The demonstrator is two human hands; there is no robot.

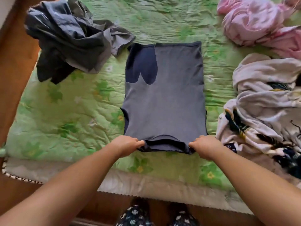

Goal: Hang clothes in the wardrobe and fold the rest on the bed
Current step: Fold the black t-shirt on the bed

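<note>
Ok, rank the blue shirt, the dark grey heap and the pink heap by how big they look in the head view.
Largest: blue shirt, clearly.
Next: dark grey heap.
Smallest: pink heap, though the frame edge cuts it off, so second and third places are unsure.

The T-shirt [164,98] was soft, matt knit cloth, lying smooth. The quilt [73,115] under it was matt stitched cloth, puckered all over. The heap of dark grey clothes [65,39] was thin, creased cloth with a faint sheen on 1 fold. The pink cloth [250,23] looked smooth and slightly glossy. The floor [14,75] looked like smooth brown wood.
</note>
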